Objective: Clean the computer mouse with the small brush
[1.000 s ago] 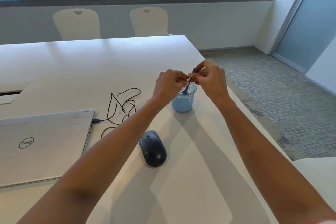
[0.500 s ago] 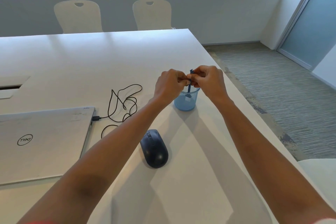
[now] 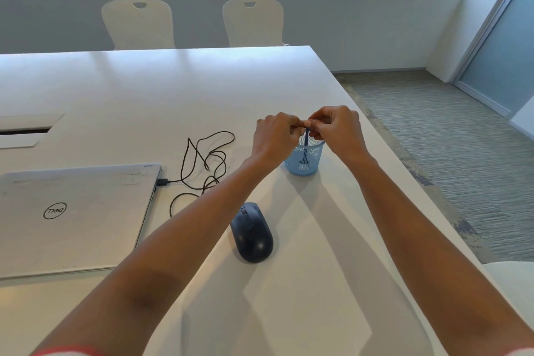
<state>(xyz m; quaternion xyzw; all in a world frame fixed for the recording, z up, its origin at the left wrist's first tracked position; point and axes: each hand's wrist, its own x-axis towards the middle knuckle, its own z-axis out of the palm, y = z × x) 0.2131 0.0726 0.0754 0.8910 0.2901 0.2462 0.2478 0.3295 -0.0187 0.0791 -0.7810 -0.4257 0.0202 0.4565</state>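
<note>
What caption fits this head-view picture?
Left hand and right hand pinch the small brush in a blue mesh cup; mouse untouched.

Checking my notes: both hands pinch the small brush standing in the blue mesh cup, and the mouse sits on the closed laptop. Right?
No. The head view shows the mouse on the white table, right of the closed laptop, not on it. The rest holds.

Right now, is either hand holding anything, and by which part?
Both are. The left hand and right hand pinch the small brush at the top end of its handle, while its head hangs down inside the blue mesh cup.
</note>
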